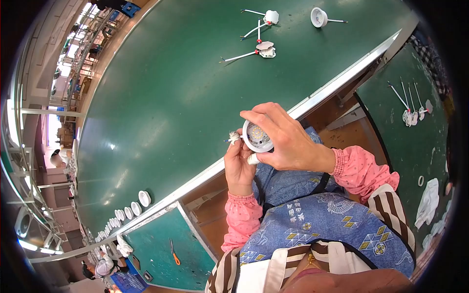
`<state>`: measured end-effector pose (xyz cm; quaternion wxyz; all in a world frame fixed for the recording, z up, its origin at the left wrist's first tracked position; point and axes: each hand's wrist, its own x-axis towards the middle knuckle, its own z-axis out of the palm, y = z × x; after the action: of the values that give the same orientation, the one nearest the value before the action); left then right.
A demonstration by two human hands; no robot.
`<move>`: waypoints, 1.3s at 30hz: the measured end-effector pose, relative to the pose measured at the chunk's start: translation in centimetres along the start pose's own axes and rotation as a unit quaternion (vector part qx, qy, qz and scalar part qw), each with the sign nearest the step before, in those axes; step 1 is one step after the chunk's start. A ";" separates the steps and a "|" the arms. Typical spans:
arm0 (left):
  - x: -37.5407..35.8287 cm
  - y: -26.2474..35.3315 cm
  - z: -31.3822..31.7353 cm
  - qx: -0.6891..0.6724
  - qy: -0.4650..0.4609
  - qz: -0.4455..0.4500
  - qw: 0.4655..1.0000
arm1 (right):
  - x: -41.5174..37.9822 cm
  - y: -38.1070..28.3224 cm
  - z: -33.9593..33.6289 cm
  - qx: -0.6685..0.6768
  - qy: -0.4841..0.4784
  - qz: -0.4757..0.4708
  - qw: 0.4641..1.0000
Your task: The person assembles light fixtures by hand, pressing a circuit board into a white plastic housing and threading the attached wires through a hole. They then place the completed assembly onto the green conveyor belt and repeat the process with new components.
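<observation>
Above my lap, near the table's metal edge, is a round LED lamp (257, 136) with a white rim and small yellow LEDs on its face. My right hand (292, 141) is closed on the lamp's rim from the right, fingers over the top and thumb below. On its other side my left hand (239, 167) is closed, pinching a bunched white cable (234, 137) with thin wire ends sticking out to the left. A white wrapping (253, 159) shows at a fingertip by the lamp's lower edge. The lamp's back is hidden.
On the green table (185, 97) lie white driver pieces with cables (266, 49) and another lamp (319, 17). A row of white lamp rings (144, 198) lines the left edge. Scissors (175, 252) rest on a lower board. More wired pieces (414, 117) and a cloth (427, 203) are at right.
</observation>
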<state>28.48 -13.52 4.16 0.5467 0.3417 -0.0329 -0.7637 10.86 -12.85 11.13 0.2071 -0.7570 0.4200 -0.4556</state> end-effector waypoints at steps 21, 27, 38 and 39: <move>-2.3 1.1 3.7 0.216 -0.074 0.252 0.940 | -1.3 3.2 -1.2 0.523 -0.077 0.249 0.812; -2.6 0.3 4.4 0.243 -0.067 0.276 0.927 | -1.8 4.3 -1.3 0.628 -0.071 0.320 0.706; -3.7 -1.1 5.7 0.345 -0.078 0.355 0.865 | -2.3 5.9 -0.4 0.661 -0.102 0.370 0.645; -3.7 -1.3 5.8 0.353 -0.079 0.375 0.854 | -2.3 5.9 -0.6 0.650 -0.107 0.370 0.655</move>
<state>24.82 -11.68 9.85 0.6300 0.4117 -0.4688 -0.4624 7.21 -14.21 6.16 0.8411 -0.2551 0.2371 -0.4138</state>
